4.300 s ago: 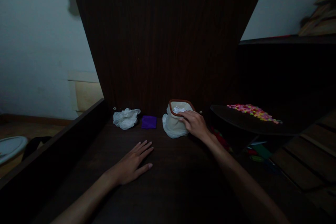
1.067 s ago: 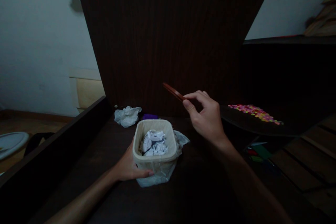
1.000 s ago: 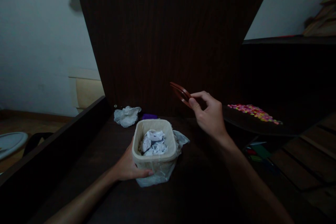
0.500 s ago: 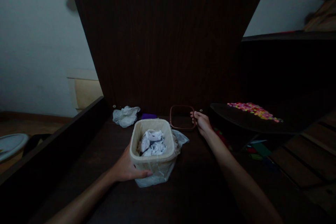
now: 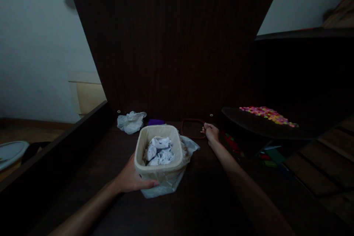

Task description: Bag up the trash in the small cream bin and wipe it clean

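A cream square trash bin stands on the dark wooden surface, with a clear plastic bag hanging around its outside. Crumpled white paper lies inside it. My left hand grips the bin's left side, thumb across the front and the other fingers hidden behind. To the right and farther back, my right hand is closed on the right side of a thin brown square rim, which is low at the surface near the back panel. Whether the rim rests on the surface I cannot tell.
A crumpled plastic bag and a purple item lie along the back panel. At right, a dark shelf bears a string of pink and yellow pieces. A raised dark board edges the left side.
My right hand has lowered the brown rim toward the surface, and the rim now looks flatter. My left hand stays on the bin; the view has shifted slightly.
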Demonstrator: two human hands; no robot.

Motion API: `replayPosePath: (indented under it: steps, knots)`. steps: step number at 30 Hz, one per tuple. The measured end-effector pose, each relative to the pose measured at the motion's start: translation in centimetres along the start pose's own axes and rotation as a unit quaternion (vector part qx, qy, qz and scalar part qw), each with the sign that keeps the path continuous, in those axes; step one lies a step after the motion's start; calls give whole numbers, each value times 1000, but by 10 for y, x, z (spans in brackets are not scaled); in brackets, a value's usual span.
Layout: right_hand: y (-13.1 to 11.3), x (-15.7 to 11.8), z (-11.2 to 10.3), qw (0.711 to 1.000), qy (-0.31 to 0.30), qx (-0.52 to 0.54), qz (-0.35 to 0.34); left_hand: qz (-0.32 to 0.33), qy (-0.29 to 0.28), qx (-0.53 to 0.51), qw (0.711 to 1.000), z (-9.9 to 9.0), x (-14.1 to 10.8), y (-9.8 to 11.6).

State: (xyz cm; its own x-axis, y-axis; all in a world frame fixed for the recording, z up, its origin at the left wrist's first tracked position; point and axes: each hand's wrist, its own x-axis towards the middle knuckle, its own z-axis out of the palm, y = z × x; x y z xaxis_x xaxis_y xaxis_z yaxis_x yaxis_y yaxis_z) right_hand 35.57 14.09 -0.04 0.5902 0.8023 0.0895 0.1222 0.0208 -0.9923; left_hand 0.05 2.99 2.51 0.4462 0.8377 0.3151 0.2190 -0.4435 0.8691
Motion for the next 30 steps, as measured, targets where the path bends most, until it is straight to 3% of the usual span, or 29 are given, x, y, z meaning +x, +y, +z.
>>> replayPosePath:
  steps: [5,14,24,30]
  knots:
    - [1,4,-6,992,21,-121,14,5,6,11,1000,0,0,1]
    - [-2,-4,-10,946,15,-317,-74,10,9,8,1000,0,0,0]
    - [-25,-28,-35,856,-29,-507,-93,19,7,0,1000,-1,1,-1]
    - [-40,-54,-54,792,-98,-596,-89,29,4,9,1000,-2,2,-3]
